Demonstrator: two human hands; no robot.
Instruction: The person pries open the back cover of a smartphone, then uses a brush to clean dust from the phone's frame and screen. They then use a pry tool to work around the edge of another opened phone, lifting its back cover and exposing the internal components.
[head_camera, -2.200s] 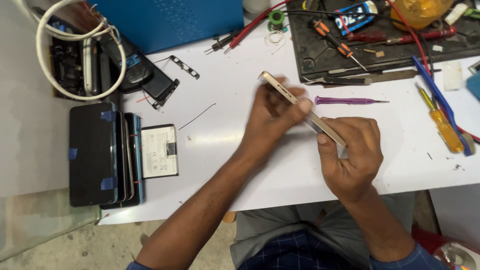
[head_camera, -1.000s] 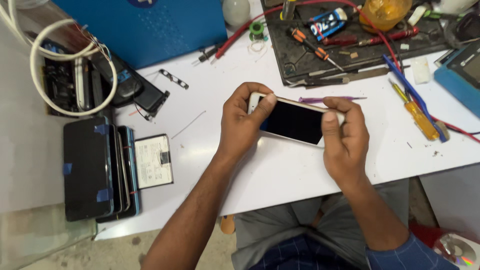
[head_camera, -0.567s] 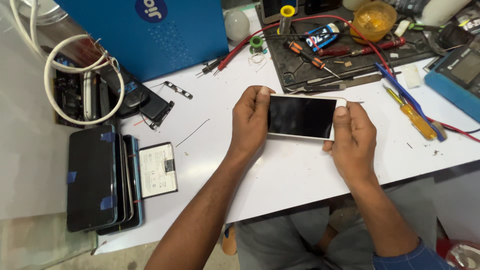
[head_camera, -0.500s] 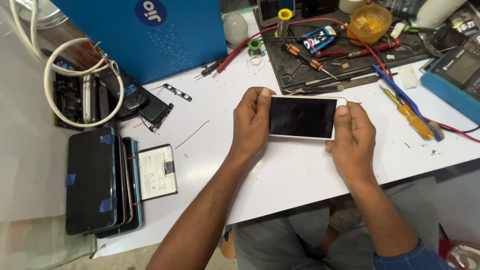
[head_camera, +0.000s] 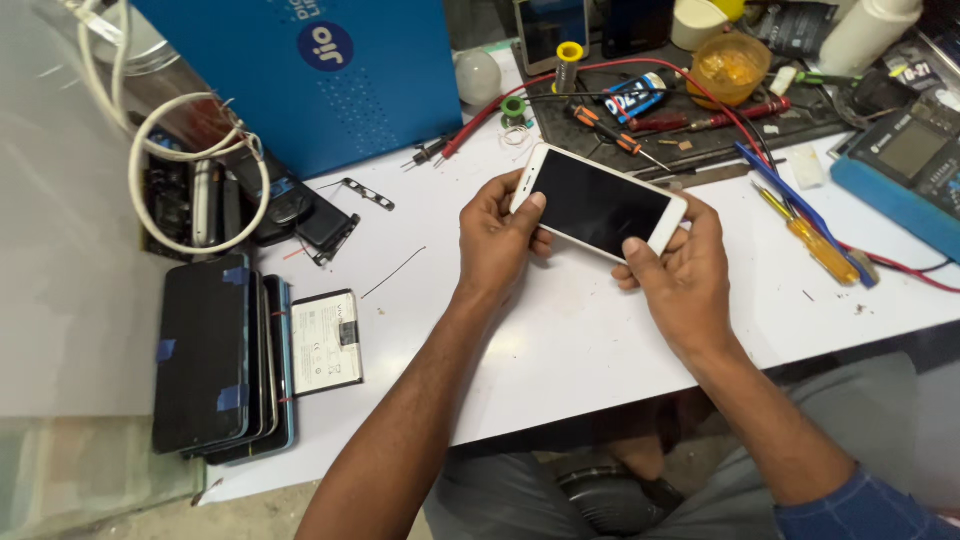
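I hold 1 white phone (head_camera: 601, 203) with a dark screen in both hands, raised just above the middle of the white table (head_camera: 560, 340), screen up and tilted so its far end points toward the table's back edge. My left hand (head_camera: 497, 235) is closed around the phone's left end, thumb laid on the white bezel. My right hand (head_camera: 683, 275) grips the right end, thumb pressed on the lower corner of the glass and fingers curled underneath.

At the table's left edge lies 1 stack of phones (head_camera: 215, 360), marked with blue tape; I cannot count how many are in it. Just beside the stack, toward the middle, lies 1 flat battery (head_camera: 325, 340) with a white label. Behind them, near the back left corner, 1 white cable (head_camera: 190, 185) loops over a heap of dark parts, and 1 blue box (head_camera: 330, 75) stands along the back edge.

Along the back right, 1 dark work mat (head_camera: 700, 110) carries 1 orange tub (head_camera: 728, 68), and 1 red wire (head_camera: 600, 75) crosses it. Near the right edge lie 2 screwdrivers: 1 yellow-handled screwdriver (head_camera: 815, 245) and 1 blue-handled screwdriver (head_camera: 790, 200), touching side by side. At the far right corner sits 1 blue meter (head_camera: 905, 165) with a grey display.
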